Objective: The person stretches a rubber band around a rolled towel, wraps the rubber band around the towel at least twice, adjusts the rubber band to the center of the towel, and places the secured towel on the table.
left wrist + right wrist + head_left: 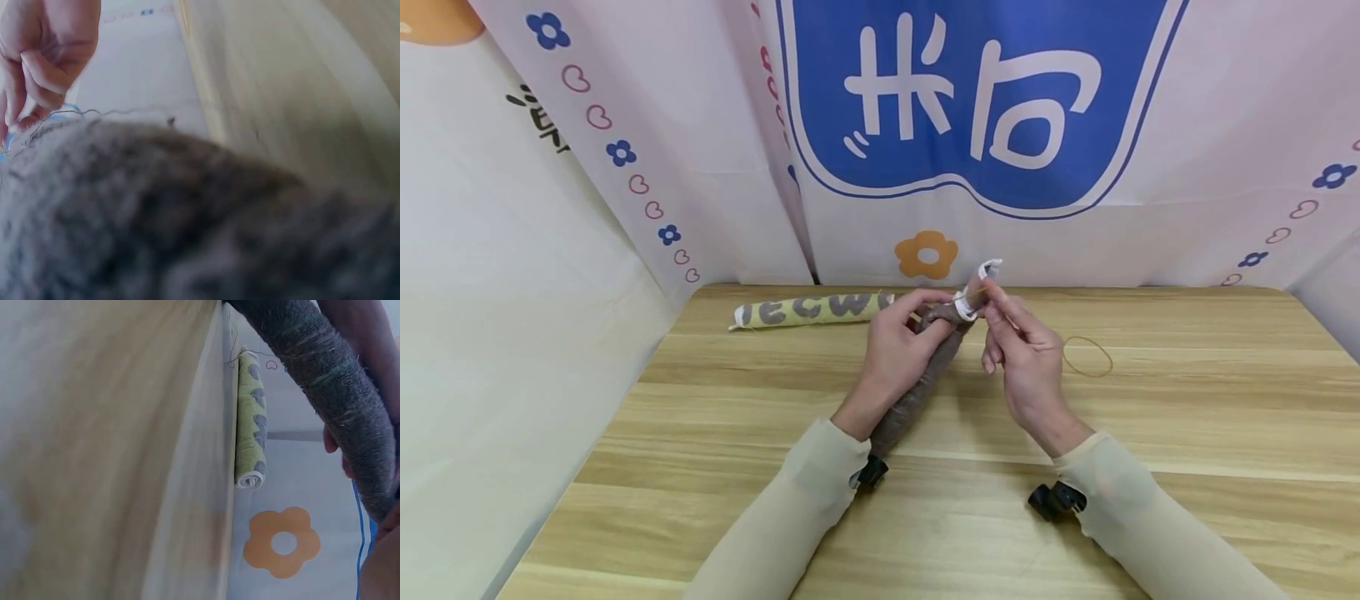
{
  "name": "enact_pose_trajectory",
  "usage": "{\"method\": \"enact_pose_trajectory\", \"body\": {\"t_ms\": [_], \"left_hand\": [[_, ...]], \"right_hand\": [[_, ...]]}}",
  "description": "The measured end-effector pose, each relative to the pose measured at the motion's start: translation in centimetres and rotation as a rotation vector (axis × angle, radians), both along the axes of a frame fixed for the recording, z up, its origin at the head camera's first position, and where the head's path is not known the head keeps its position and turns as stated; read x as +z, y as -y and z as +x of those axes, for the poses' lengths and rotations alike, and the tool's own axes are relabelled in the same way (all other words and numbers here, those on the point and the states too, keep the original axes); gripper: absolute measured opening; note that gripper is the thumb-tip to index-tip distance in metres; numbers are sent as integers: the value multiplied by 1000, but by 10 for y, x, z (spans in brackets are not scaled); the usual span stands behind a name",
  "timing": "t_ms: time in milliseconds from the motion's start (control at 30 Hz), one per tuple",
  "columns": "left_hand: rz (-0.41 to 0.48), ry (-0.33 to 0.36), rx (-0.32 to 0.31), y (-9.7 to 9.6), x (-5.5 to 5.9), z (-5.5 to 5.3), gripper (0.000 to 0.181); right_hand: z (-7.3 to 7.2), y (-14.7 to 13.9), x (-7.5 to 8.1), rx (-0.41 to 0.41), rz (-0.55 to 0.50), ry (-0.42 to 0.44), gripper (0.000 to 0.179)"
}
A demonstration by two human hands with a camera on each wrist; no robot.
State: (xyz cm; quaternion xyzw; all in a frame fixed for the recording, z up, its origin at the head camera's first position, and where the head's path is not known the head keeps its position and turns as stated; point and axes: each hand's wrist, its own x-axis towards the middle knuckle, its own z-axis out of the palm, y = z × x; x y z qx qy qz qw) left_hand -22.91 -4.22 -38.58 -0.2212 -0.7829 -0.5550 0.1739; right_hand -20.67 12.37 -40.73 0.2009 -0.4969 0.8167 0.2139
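A brown-grey rolled towel [917,400] slants up from the left forearm, its far end folded over to show white edging. My left hand [898,346] grips the roll just below that end, thumb on the near side. With thumb and forefinger, my right hand [1026,358] pinches a thin yellowish rubber band [973,293] stretched at the white-edged end. The left wrist view is mostly filled by the blurred towel [156,206], with the right hand [53,50] beyond it. From the right wrist, the roll [337,381] hangs over the table.
A second rolled towel [812,310], yellow-green with grey letters, lies along the table's back edge, left of the hands. One loose rubber band [1087,357] lies on the wooden table [970,517] right of the right hand. A printed cloth backdrop [730,208] stands behind.
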Motion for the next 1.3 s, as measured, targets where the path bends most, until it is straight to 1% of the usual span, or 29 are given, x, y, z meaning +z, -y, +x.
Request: {"method": "enact_pose_trajectory", "body": {"t_ms": [67,167,267,400,500,600,633,733,833,933,1033,1100,1133,1200,1300], "left_hand": [[-12,-11,-11,-3,-1,2,20],[-46,-20,-10,-6,-1,4,20],[-75,-22,8,-8,-1,6,20],[-96,-23,43,-10,-1,7,20],[-136,-69,46,-13,-3,8,20],[-192,-143,33,-17,-6,11,20],[-210,-168,29,-18,-7,11,20],[-239,-219,23,-21,-9,14,20],[-247,-252,24,-24,-10,16,20],[-254,-272,25,-25,-11,17,20],[-274,-279,28,-26,-12,18,19],[-286,-278,29,-27,-13,19,18],[-288,-274,32,-27,-13,18,18],[-287,-260,49,-26,-13,18,18],[-257,-240,88,-23,-13,15,19]], "right_hand": [[-2,-1,0,-79,6,-29,36],[-4,-2,-1,-196,13,-60,39],[-5,-3,-1,-279,37,-95,42],[-5,-4,0,-348,89,-121,44],[-5,-7,3,-373,87,-106,42],[-6,-12,6,-395,42,-52,39],[-7,-13,7,-393,10,-27,38],[-8,-17,11,-402,-54,47,38],[-10,-19,12,-423,-73,106,39],[-12,-21,11,-458,-54,149,40],[-13,-23,9,-472,-30,190,33],[-14,-25,7,-457,3,218,28],[-14,-25,7,-444,23,233,29],[-14,-27,6,-402,63,252,40],[-13,-27,6,-317,110,241,62]]}}
